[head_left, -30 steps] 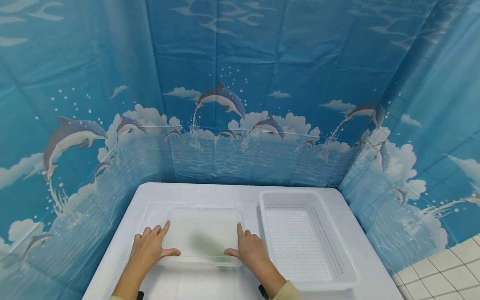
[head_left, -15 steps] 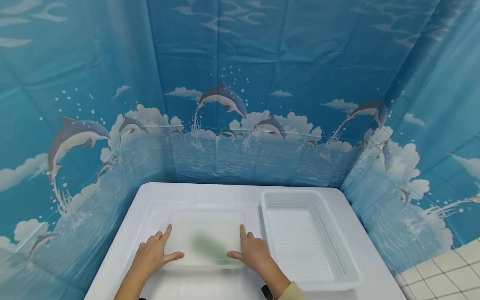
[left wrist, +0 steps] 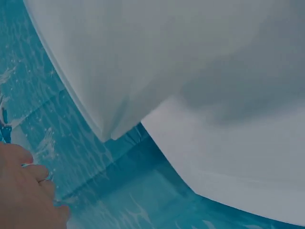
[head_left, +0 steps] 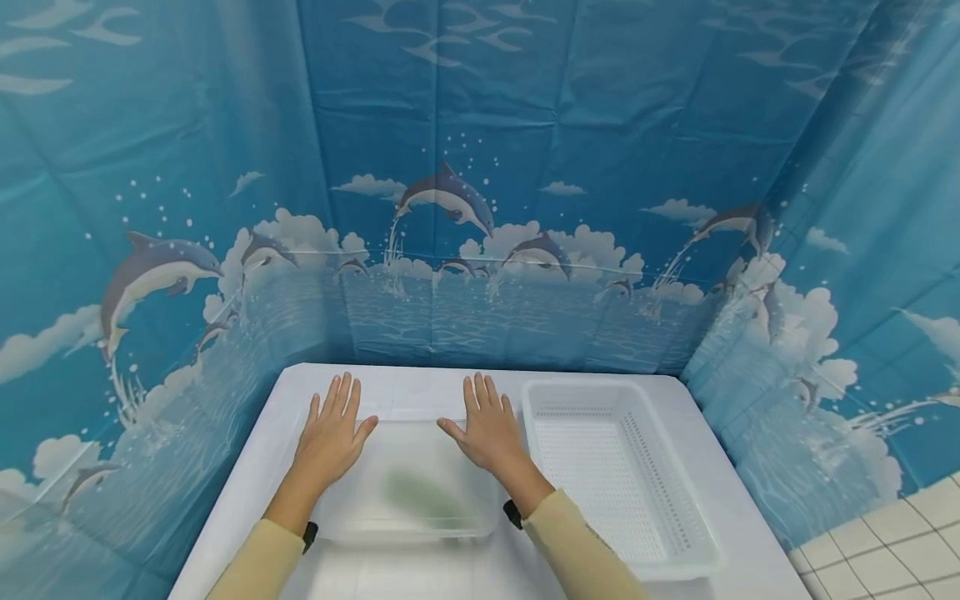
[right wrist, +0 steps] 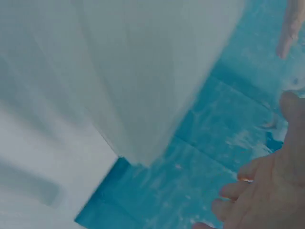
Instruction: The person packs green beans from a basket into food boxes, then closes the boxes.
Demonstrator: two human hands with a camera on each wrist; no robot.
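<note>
A translucent plastic box with a frosted lid (head_left: pixel 405 450) stands on the white table; a long green shape (head_left: pixel 423 497), blurred by the plastic, shows inside. My left hand (head_left: pixel 327 440) is held over the box's left side, palm down, its fingers straight and pointing away. Over the right side is my right hand (head_left: pixel 489 432), fingers likewise straight and thumb out to the side. Neither hand holds anything. The wrist views show the box's pale wall (left wrist: pixel 157 47) up close, with part of the left hand (left wrist: pixel 28 191) and of the right hand (right wrist: pixel 271 176) beside it.
A white perforated basket (head_left: pixel 697 517) stands just right of the box. The white table (head_left: pixel 435 400) ends at the back against a blue curtain (head_left: pixel 487 317) printed with dolphins, which also runs along both sides. White floor tiles (head_left: pixel 885 542) show at lower right.
Both hands have left the lid's sides, where index fingers and thumbs were stretched out, and have risen and moved forward with all fingers straightened. The box and basket stay in place.
</note>
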